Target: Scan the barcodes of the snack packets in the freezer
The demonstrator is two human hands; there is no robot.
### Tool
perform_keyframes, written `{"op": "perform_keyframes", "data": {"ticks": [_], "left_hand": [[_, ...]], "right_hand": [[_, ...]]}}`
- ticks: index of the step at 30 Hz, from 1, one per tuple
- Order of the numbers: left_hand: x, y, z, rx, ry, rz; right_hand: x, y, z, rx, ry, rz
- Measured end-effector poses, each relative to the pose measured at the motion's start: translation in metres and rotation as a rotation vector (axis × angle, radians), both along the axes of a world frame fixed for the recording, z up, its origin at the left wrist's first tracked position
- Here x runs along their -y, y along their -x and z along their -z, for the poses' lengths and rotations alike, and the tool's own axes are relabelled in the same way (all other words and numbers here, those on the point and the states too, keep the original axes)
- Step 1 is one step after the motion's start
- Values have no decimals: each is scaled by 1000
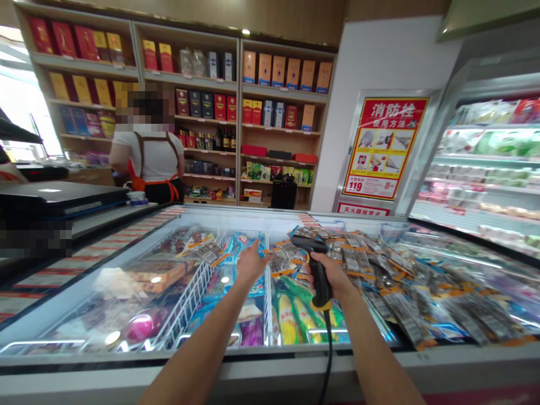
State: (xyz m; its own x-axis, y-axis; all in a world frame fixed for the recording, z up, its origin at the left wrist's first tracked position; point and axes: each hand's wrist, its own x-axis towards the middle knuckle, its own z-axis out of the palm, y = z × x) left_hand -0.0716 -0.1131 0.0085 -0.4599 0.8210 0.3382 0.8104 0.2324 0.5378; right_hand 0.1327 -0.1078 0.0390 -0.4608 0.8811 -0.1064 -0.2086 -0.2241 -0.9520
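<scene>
My right hand point(333, 275) is wrapped around the grip of a black and yellow barcode scanner point(310, 245). The scanner's head points forward and left, and its cable point(328, 360) hangs down over the front of the freezer. My left hand point(252, 263) hovers over the freezer with its fingers stretched out and nothing visible in it. Beyond and below it are blue packets point(240, 243). Just right of that hand lie several flat packets with orange edges point(280, 259). A larger heap of similar packets point(396, 298) spreads to the right of the scanner.
The chest freezer point(169, 360) spans the front, with white wire baskets point(189, 298) and bagged corn point(295, 312) inside. A dark laptop-like device point(63, 197) sits at left. A person in an orange apron point(147, 152) stands before shelves point(189, 81). A lit refrigerated display point(485, 163) stands at right.
</scene>
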Motion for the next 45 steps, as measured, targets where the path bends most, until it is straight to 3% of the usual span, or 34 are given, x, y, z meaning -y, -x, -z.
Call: {"op": "perform_keyframes", "data": {"ticks": [3, 6, 13, 19, 27, 35, 45], "left_hand": [[-7, -25, 8, 10, 23, 102], [-11, -13, 11, 48, 3, 152], [-11, 43, 11, 198, -176, 3], [-12, 44, 14, 228, -300, -46], [-11, 42, 11, 177, -341, -14], [-6, 53, 6, 85, -310, -69], [36, 103, -8, -57, -173, -319]], "right_hand": [[-1, 0, 2, 15, 0, 8], [0, 2, 3, 66, 1, 7], [11, 9, 0, 102, 12, -76], [10, 12, 4, 126, 42, -145], [8, 12, 9, 112, 32, -156], [1, 1, 1, 26, 53, -25], [-9, -15, -3, -79, -3, 172]]}}
